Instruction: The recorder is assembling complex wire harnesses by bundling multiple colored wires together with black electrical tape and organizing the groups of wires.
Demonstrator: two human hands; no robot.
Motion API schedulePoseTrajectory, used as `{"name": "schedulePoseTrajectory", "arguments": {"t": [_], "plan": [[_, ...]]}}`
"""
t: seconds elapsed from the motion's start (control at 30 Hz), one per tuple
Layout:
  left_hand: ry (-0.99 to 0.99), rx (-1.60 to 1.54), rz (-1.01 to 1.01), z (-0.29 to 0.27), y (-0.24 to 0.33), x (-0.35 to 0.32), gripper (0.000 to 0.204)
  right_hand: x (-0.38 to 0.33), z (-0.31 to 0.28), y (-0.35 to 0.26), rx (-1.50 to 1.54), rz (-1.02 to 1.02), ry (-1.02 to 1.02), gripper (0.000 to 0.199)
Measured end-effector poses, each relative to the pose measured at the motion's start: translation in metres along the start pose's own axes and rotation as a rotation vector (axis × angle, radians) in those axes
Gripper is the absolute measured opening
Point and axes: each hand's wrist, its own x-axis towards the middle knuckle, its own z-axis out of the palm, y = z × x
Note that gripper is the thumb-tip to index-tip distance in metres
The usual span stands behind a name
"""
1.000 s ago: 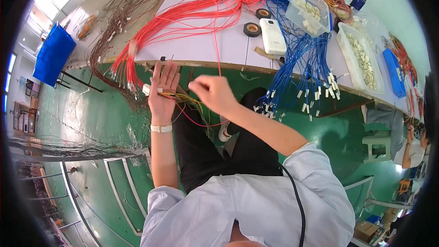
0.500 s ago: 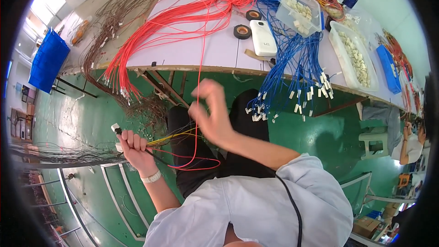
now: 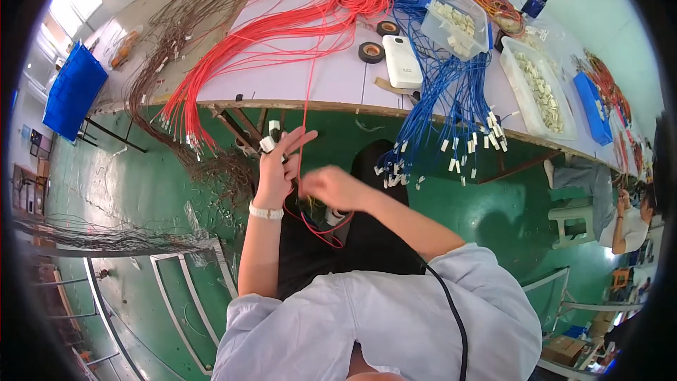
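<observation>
Up on the counter (image 3: 338, 88), the clear tub (image 3: 437, 37) sits at a tilt over the blue wires (image 3: 444, 83), and there's a heap of small white housings (image 3: 455, 20) inside it. Just to its right, the long whitish tray (image 3: 505, 74) carries a whole bed of similar pale pieces (image 3: 539, 92), running almost its full length. Beside that stands a narrow blue box (image 3: 589, 109); a few pale bits show in it, too small to make out.

Down to the hands now, both just off the counter's front edge! The left hand (image 3: 277, 169) is up, holding a pair of white connectors (image 3: 268, 144) at its thumb side, one set above the other, with dark parts next to them. Its other fingers reach up and to the right, partly spread, clear of the connectors. A red wire (image 3: 305, 109) drops from the counter, passes right by those fingertips and loops low over the person's dark trousers (image 3: 367, 247).

And here's the right hand (image 3: 335, 188), blurred, its fingers bent in, right next to that red wire and lower than the connectors. Is it pinching the wire or only brushing it? I cannot tell from here.
</observation>
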Motion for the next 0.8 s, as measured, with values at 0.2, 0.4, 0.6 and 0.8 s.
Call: {"name": "schedulePoseTrajectory", "arguments": {"t": [0.2,0.4,0.6,0.8], "plan": [[0.186,0.338,0.336,0.013,-0.030,-0.002,0.023,-0.003,-0.060,0.062,0.080,0.018,0.379,0.029],[-0.519,0.686,-0.185,-0.010,-0.083,-0.040,0.013,0.044,-0.093,0.026,1.255,0.341,0.353,0.027],[0.061,0.185,-0.048,-0.023,-0.019,-0.022,0.038,0.002,0.002,-0.020,0.181,-0.116,-0.067,0.012],[0.212,0.214,0.048,-0.032,0.008,-0.015,0.029,-0.001,-0.026,0.024,-0.162,0.226,0.011,0.021]]}}
